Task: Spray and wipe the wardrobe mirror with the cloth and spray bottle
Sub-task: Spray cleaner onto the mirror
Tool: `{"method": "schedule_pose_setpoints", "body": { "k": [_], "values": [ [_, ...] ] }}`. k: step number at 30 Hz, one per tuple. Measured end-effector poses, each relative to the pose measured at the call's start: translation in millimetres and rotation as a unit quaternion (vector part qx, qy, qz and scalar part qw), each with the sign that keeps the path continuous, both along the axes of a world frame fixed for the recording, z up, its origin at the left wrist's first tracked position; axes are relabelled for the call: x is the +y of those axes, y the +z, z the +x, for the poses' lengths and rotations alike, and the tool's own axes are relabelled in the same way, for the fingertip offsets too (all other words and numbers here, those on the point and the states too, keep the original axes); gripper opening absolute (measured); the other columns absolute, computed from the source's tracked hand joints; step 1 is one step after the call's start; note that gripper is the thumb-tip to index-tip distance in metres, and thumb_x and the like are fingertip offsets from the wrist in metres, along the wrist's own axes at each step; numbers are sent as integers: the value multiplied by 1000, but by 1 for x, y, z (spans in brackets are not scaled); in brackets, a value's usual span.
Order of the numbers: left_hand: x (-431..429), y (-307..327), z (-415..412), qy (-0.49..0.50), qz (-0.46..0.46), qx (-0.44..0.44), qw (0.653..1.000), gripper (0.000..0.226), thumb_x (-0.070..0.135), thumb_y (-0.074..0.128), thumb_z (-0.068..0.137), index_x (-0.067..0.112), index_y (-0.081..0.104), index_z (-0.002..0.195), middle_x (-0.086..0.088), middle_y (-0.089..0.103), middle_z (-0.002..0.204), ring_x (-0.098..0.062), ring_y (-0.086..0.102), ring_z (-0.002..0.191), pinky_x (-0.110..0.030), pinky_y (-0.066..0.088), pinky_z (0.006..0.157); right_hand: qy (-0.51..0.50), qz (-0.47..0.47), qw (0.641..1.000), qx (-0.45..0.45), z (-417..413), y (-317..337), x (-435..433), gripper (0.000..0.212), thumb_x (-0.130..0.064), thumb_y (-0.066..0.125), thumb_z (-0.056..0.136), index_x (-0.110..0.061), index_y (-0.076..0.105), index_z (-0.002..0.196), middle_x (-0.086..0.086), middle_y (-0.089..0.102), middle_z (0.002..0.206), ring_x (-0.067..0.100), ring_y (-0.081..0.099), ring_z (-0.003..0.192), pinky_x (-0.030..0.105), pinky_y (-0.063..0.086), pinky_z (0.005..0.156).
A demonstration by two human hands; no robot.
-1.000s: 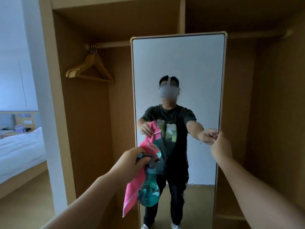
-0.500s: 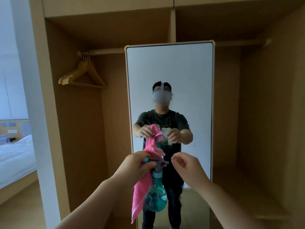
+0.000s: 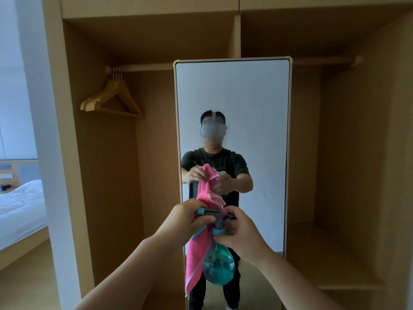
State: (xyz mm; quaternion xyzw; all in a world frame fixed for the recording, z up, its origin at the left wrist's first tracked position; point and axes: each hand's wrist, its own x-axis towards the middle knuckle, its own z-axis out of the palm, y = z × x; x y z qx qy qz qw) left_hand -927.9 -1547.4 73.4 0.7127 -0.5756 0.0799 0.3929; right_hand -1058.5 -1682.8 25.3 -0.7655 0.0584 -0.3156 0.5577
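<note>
A tall framed mirror [image 3: 232, 97] stands in the middle of an open wooden wardrobe and reflects a person holding the same items. In front of its lower part my left hand [image 3: 185, 218] grips a pink cloth [image 3: 197, 253] together with the grey head of a teal spray bottle [image 3: 218, 268]. The cloth hangs down along the bottle's left side. My right hand [image 3: 240, 237] is closed around the bottle's neck and trigger. Both hands are held short of the glass.
Several wooden hangers [image 3: 111, 99] hang on the rail in the left wardrobe bay. The right bay [image 3: 335, 175] has a low shelf at its bottom. A bed with white sheets [image 3: 20, 206] lies beyond the left wall edge.
My right hand left the mirror's right edge, swung left and closed on the bottle's neck. The view has backed away, so the mirror sits lower and smaller.
</note>
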Motion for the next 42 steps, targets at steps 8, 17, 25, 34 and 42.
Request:
{"method": "schedule_pose_setpoints", "body": {
  "k": [8, 17, 25, 34, 42],
  "values": [
    [5, 3, 13, 24, 30, -42, 998, 24, 32, 76, 77, 33, 58, 93, 17, 54, 96, -2, 54, 86, -19, 50, 76, -53, -62, 996, -33, -10, 16, -1, 70, -24, 79, 78, -53, 36, 126, -6, 73, 94, 11, 70, 90, 21, 56, 74],
    [-2, 4, 10, 1, 68, -117, 991, 29, 39, 73, 78, 16, 69, 95, 9, 59, 87, 0, 51, 75, -6, 39, 66, 39, -47, 997, 36, -12, 20, 7, 27, -19, 64, 78, -19, 66, 104, 28, 57, 91, 26, 56, 78, 38, 48, 72],
    [-2, 15, 14, 11, 44, -80, 996, 33, 22, 77, 77, 46, 54, 79, 16, 55, 86, 16, 50, 81, -1, 38, 70, -41, 30, 997, -52, -13, 34, 1, 14, -17, 61, 78, -6, 54, 73, 11, 47, 69, 31, 48, 71, 40, 43, 69],
    [-6, 52, 20, 95, -14, -133, 987, 20, 16, 58, 89, 34, 55, 80, 14, 57, 86, -7, 55, 78, -19, 41, 67, -71, 117, 987, -86, -20, 86, -16, 25, 2, 55, 92, 2, 61, 116, 28, 61, 117, 36, 63, 108, 39, 56, 91],
    [-3, 86, 22, 89, -53, -67, 992, 54, 14, 53, 94, 44, 28, 131, 12, 64, 89, -6, 62, 73, -22, 51, 57, -153, 123, 970, -144, -36, 163, -37, 18, 1, 58, 86, -10, 72, 91, 15, 73, 101, 27, 67, 104, 39, 54, 91]
  ]
}}
